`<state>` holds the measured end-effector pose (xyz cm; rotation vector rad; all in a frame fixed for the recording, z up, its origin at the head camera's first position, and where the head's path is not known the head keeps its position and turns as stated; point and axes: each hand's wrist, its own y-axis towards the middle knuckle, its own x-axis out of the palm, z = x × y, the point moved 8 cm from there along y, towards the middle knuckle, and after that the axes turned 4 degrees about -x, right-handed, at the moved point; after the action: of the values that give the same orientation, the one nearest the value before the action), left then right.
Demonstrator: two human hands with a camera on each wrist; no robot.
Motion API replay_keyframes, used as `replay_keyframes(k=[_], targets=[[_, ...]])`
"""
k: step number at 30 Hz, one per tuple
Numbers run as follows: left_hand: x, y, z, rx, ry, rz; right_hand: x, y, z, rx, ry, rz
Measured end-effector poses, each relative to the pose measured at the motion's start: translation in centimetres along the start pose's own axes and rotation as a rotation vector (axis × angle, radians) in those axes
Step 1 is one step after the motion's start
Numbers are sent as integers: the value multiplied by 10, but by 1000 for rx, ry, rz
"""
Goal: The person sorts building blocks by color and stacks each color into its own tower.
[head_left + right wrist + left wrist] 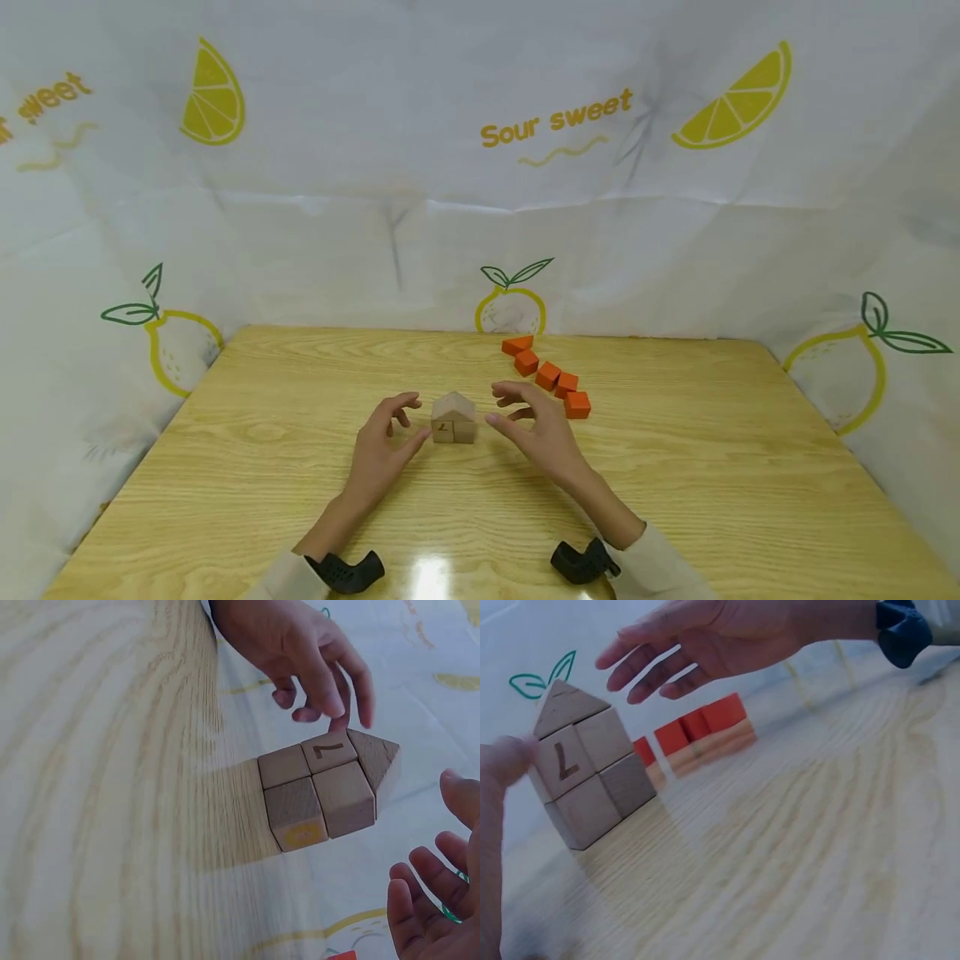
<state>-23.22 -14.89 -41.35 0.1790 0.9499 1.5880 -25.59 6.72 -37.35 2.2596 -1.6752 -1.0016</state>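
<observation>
A small house of plain wooden blocks (453, 421) stands upright on the table, a triangular block (568, 705) on top of two rows of paired cubes. One upper cube (330, 752) bears a dark angular mark. Just left of the house is my left hand (378, 450), fingers loosely bent, its thumb tip right at the blocks' edge. My right hand (543, 433) hovers on the other side with a gap between thumb and fingers, a little apart from the house. Neither hand holds anything.
Behind and to the right of the house runs a slanting row of orange-red blocks: a triangular block (517, 345) at the far end and several cubes (577, 405). A white cloth (360, 258) printed with lemons hangs behind the wooden table (262, 433).
</observation>
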Motion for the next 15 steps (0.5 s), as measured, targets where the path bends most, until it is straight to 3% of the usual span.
replay_keyframes(k=[4, 9, 13, 15], targets=[[-6, -6, 12, 35, -39, 90, -11, -10, 17, 29, -24, 31], [-3, -15, 30, 109, -89, 147, -28, -23, 23, 51, -38, 89], [3, -17, 62, 176, -160, 149, -43, -34, 27, 68, -21, 137], [9, -17, 80, 175, -207, 129, -50, -39, 30, 89, -3, 150]])
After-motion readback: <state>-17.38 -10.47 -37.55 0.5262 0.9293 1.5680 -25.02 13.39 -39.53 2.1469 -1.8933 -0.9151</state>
